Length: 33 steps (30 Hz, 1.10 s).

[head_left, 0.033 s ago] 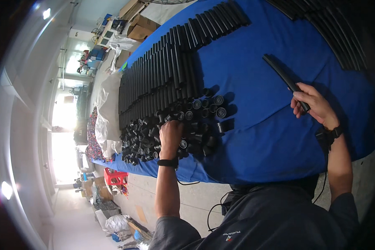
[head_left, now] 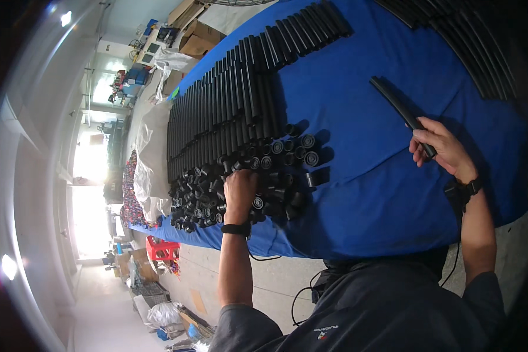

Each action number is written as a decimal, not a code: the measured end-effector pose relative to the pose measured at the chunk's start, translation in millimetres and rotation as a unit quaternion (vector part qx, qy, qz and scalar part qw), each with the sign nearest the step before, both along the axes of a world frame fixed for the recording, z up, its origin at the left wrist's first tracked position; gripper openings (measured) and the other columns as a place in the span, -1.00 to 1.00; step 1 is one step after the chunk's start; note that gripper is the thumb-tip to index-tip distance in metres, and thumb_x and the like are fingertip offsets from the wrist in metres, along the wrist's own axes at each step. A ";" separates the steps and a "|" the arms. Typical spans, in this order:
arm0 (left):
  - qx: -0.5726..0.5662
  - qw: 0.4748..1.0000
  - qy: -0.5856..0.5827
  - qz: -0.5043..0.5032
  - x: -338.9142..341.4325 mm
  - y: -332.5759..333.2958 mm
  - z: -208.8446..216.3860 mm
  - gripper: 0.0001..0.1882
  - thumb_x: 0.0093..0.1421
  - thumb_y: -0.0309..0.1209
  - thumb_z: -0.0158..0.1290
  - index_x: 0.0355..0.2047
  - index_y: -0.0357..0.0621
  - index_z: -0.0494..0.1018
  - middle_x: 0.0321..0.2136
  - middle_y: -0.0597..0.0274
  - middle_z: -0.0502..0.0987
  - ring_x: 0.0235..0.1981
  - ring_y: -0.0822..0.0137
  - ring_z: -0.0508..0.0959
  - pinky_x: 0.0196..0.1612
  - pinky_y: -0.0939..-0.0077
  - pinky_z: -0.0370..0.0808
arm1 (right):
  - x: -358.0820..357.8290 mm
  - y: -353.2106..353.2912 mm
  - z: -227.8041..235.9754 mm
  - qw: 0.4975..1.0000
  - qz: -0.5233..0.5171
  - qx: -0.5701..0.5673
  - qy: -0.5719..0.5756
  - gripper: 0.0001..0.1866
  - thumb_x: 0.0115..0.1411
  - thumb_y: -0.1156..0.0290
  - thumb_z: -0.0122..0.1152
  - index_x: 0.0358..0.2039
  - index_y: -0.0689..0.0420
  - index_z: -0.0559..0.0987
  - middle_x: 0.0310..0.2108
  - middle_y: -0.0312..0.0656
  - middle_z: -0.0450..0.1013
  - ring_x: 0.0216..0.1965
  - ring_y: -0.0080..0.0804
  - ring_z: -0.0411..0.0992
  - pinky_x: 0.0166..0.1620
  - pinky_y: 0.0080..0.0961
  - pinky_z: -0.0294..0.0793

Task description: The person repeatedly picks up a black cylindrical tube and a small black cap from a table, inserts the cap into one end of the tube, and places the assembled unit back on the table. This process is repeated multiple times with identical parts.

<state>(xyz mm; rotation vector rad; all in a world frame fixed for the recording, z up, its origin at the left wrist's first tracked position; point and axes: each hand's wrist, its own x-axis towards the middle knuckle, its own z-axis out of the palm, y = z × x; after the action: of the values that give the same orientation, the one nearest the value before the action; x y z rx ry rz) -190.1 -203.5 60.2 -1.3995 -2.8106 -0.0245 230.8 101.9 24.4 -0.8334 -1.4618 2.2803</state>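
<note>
My right hand [head_left: 443, 146] grips the near end of a long, slightly curved black tube [head_left: 400, 107] that lies across the blue table cover [head_left: 364, 193]. My left hand [head_left: 240, 188] is down on a heap of short black cylindrical sleeves [head_left: 276, 161] near the table's front edge. Its fingers curl into the heap, and they hide whether they hold a sleeve. Both wrists wear a dark band. Just beyond the heap, long black tubes [head_left: 229, 111] lie side by side in a broad row.
More curved black tubes [head_left: 452, 41] lie at the table's far right. Cardboard boxes [head_left: 196, 35] stand past the far end. On the left are a white sheet [head_left: 152, 152], a red crate [head_left: 161, 249] on the floor and bags.
</note>
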 end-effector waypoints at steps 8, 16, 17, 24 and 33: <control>0.060 0.998 0.012 0.028 8.1 5.0 9.6 -0.77 0.27 -0.26 0.10 -0.24 -0.13 0.63 -0.40 -0.10 0.67 -0.27 -0.16 0.68 -0.19 -0.06 0.58 | 0.6 1.1 -1.4 1.000 0.000 0.006 0.004 -0.77 0.43 0.25 0.13 -0.11 0.16 0.48 -0.41 -0.18 0.54 -0.46 -0.47 0.57 -0.44 -0.53 0.59; 0.018 0.995 -0.061 -0.079 72.5 33.7 21.6 -0.77 0.27 -0.23 0.12 -0.29 -0.13 0.63 -0.34 -0.08 0.67 -0.26 -0.13 0.67 -0.21 0.02 0.60 | -0.3 0.8 -0.2 1.000 0.007 -0.004 -0.001 -0.78 0.44 0.26 0.11 -0.10 0.15 0.48 -0.41 -0.19 0.54 -0.45 -0.48 0.56 -0.43 -0.51 0.59; -0.003 0.997 -0.044 -0.068 70.4 33.2 16.4 -0.77 0.27 -0.25 0.12 -0.26 -0.14 0.65 -0.34 -0.08 0.67 -0.26 -0.12 0.68 -0.20 0.04 0.60 | -1.2 0.4 -0.6 1.000 0.009 -0.007 -0.001 -0.78 0.44 0.26 0.11 -0.10 0.16 0.48 -0.41 -0.19 0.54 -0.45 -0.48 0.56 -0.42 -0.51 0.59; 0.007 0.992 -0.094 -0.088 50.9 33.8 9.2 -0.77 0.29 -0.28 0.09 -0.28 -0.16 0.65 -0.44 -0.12 0.65 -0.32 -0.15 0.68 -0.20 0.01 0.61 | 0.6 0.8 -2.2 1.000 0.008 0.005 0.006 -0.76 0.43 0.25 0.14 -0.10 0.16 0.48 -0.42 -0.19 0.53 -0.46 -0.47 0.56 -0.43 -0.51 0.59; 0.048 0.979 -0.191 -0.049 46.3 35.7 8.6 -0.77 0.24 -0.34 0.14 -0.24 -0.24 0.65 -0.46 -0.11 0.66 -0.37 -0.09 0.69 -0.24 0.12 0.61 | 0.9 1.9 -4.4 1.000 0.013 0.010 0.004 -0.76 0.43 0.23 0.15 -0.10 0.14 0.49 -0.42 -0.19 0.54 -0.45 -0.48 0.57 -0.43 -0.52 0.59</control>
<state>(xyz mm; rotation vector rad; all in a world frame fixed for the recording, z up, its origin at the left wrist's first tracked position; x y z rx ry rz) -143.8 -167.8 68.8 -1.6650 -2.9748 -0.4718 231.8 103.8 20.0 -0.8033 -1.4977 2.2821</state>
